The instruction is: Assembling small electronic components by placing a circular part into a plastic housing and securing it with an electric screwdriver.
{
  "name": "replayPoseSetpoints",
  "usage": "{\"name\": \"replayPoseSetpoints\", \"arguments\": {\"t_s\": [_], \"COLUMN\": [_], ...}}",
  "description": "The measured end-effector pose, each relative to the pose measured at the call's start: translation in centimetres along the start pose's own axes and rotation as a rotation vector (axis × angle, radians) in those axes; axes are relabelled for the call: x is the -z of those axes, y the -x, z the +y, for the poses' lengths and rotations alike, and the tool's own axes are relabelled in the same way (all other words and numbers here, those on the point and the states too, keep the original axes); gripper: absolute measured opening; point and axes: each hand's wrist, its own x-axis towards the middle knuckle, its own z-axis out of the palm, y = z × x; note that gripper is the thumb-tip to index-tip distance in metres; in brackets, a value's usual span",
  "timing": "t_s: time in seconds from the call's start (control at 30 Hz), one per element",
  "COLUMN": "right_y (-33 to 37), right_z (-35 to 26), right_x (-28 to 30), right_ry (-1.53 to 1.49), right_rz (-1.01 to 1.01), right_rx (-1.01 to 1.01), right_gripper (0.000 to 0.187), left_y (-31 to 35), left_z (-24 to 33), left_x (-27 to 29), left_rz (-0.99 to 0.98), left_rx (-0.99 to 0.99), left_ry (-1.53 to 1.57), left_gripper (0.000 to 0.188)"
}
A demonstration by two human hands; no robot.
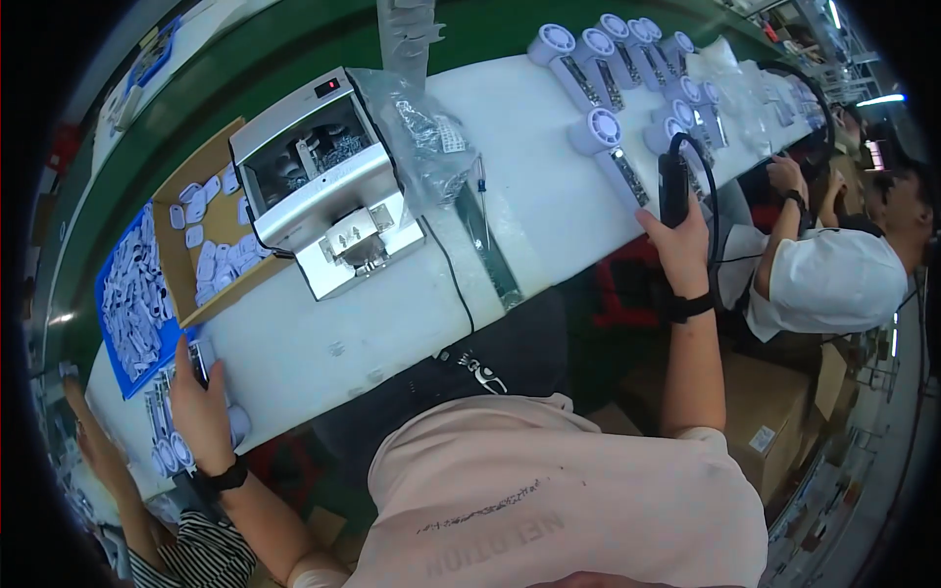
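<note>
My left hand (pixel 203 407) is closed around a pale lavender handheld fan (pixel 201 353) near the left front of the table. One end with a dark inset shows above the fingers; the palm covers much of the rest. On the right, my right hand (pixel 683 250) grips a black electric screwdriver (pixel 673 188) with a black cable looping from its top. Its tip is hidden. Just beyond it lie several lavender fans (pixel 600 132) with round heads and opened handles showing inner parts. Between my hands stands a silver screw feeder (pixel 323 196) with loose screws inside.
A cardboard tray (pixel 208 312) of lavender covers and a blue bin (pixel 125 367) of small parts sit left of the feeder. Plastic bags (pixel 421 137) and a thin screwdriver (pixel 481 181) lie to its right. Co-workers (pixel 833 279) sit close on both sides.
</note>
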Motion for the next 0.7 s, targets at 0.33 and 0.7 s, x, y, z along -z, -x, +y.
{"name": "replayPoseSetpoints", "arguments": {"t_s": [0.33,0.7], "right_y": [-2.5,2.6], "right_z": [8.6,-7.8], "right_x": [-0.8,1.5], "right_ry": [-0.017,-0.174], "right_rz": [0.113,-0.225], "right_rx": [0.163,0.483], "right_gripper": [0.049,0.055], "left_y": [-0.5,-7.6], "left_z": [2.4,8.0], "left_x": [-0.3,4.5], "left_rz": [0.038,0.244], "left_rx": [0.096,-0.575], "left_ry": [-0.095,0.222], "left_gripper": [0.053,0.025]}}
